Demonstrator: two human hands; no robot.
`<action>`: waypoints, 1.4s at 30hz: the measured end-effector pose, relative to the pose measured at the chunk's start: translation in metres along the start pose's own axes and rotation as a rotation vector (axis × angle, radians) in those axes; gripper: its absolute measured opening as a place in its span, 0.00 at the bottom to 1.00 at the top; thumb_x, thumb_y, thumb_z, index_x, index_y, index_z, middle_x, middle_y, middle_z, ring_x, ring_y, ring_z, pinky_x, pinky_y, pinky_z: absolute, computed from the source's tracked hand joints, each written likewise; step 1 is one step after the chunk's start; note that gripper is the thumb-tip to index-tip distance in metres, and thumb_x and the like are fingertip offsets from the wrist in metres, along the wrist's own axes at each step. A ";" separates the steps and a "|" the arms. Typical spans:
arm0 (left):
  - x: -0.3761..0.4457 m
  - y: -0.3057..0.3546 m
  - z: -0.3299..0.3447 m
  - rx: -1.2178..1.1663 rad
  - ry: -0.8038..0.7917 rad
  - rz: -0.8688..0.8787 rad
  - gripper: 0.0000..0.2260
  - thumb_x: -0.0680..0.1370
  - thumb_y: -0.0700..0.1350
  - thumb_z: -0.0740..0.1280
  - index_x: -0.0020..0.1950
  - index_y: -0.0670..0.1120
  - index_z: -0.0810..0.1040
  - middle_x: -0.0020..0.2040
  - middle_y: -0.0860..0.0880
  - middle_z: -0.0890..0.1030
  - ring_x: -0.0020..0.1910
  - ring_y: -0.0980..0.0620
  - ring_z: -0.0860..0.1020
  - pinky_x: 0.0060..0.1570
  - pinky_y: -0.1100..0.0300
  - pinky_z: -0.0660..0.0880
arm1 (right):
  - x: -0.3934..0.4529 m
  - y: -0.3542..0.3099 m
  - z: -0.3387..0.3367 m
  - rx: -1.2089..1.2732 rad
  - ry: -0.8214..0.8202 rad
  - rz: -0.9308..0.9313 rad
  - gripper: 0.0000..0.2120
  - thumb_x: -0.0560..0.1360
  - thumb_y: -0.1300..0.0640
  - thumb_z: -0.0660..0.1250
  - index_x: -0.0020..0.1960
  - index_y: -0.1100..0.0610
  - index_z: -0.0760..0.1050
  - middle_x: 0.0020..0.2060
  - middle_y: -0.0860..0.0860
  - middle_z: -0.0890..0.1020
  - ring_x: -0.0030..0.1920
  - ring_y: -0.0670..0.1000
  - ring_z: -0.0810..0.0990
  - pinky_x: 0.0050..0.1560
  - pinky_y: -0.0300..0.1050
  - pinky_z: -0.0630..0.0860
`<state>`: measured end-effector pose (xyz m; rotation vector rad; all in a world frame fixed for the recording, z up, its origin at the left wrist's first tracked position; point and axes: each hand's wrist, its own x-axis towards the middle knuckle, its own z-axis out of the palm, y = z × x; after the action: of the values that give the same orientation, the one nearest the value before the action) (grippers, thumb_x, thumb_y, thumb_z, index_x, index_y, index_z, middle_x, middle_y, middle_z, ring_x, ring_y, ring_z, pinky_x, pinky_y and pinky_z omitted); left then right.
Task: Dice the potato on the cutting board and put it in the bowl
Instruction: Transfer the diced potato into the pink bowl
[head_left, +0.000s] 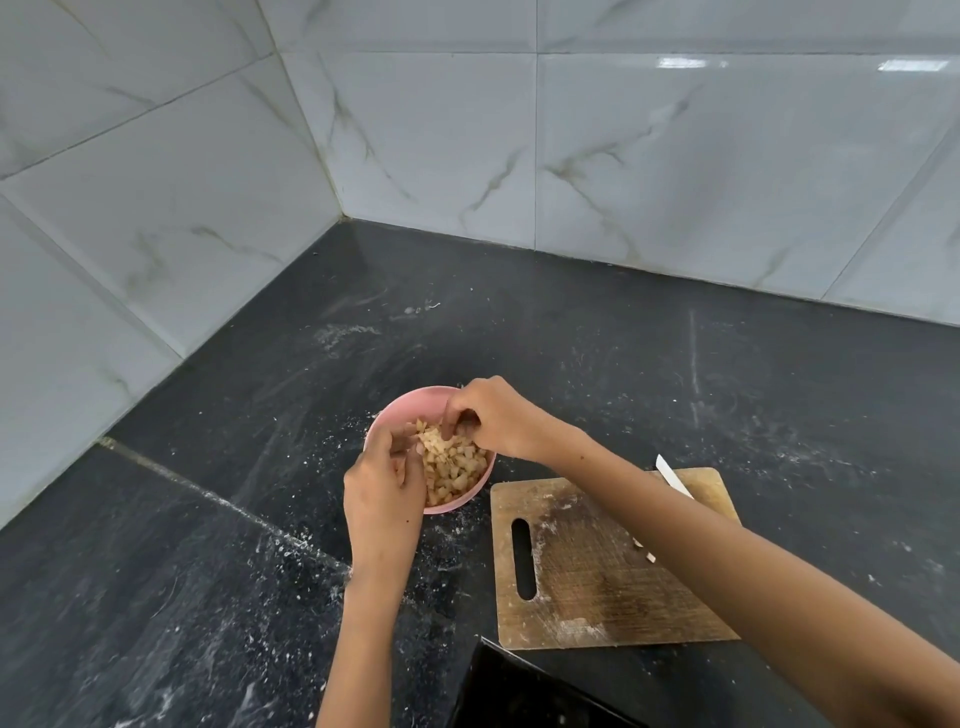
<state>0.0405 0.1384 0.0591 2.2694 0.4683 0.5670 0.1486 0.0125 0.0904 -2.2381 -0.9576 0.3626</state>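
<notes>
From my head camera, both my hands are over the pink bowl (395, 415) on the dark counter (208, 519). The diced potato (454, 462) sits heaped inside it. My left hand (382, 493) hangs over the bowl's near-left rim with its fingers curled in toward the dice; whether it has any pieces in it I cannot tell. My right hand (496, 415) reaches across from the right, fingers bent down with the tips among the top dice, and I cannot see if they pinch anything or are just letting go.

The board (587, 587) lies just right of the bowl, nearly bare; a couple of small pale bits (644, 551) show by my right forearm. A white knife (672, 478) pokes out beyond that arm at the board's far edge.

I judge this as the last step, dropping dice into the bowl. Next I'd need to shake my fingers clean, then gather those stray bits off the board
</notes>
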 end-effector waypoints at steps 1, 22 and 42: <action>-0.001 0.000 0.000 0.001 -0.001 -0.003 0.10 0.77 0.36 0.67 0.57 0.43 0.79 0.49 0.51 0.83 0.47 0.52 0.81 0.47 0.57 0.77 | -0.001 0.000 -0.002 -0.003 -0.057 0.008 0.13 0.72 0.74 0.63 0.50 0.64 0.82 0.50 0.56 0.84 0.51 0.50 0.80 0.49 0.25 0.71; -0.074 0.051 0.071 -0.052 -0.372 0.335 0.09 0.77 0.40 0.68 0.55 0.50 0.81 0.55 0.58 0.77 0.57 0.63 0.70 0.61 0.74 0.61 | -0.197 0.086 -0.004 0.059 0.067 0.847 0.22 0.59 0.58 0.82 0.43 0.53 0.71 0.33 0.46 0.78 0.35 0.44 0.76 0.37 0.36 0.73; -0.080 0.041 0.085 -0.037 -0.427 0.266 0.09 0.77 0.39 0.68 0.55 0.49 0.82 0.54 0.56 0.79 0.57 0.60 0.73 0.60 0.64 0.68 | -0.208 0.086 0.072 -0.316 0.384 0.247 0.19 0.74 0.62 0.67 0.65 0.57 0.75 0.65 0.51 0.74 0.67 0.48 0.69 0.65 0.40 0.70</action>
<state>0.0249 0.0239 0.0153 2.3463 -0.0551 0.2008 0.0163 -0.1475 -0.0221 -2.5940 -0.5653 -0.1241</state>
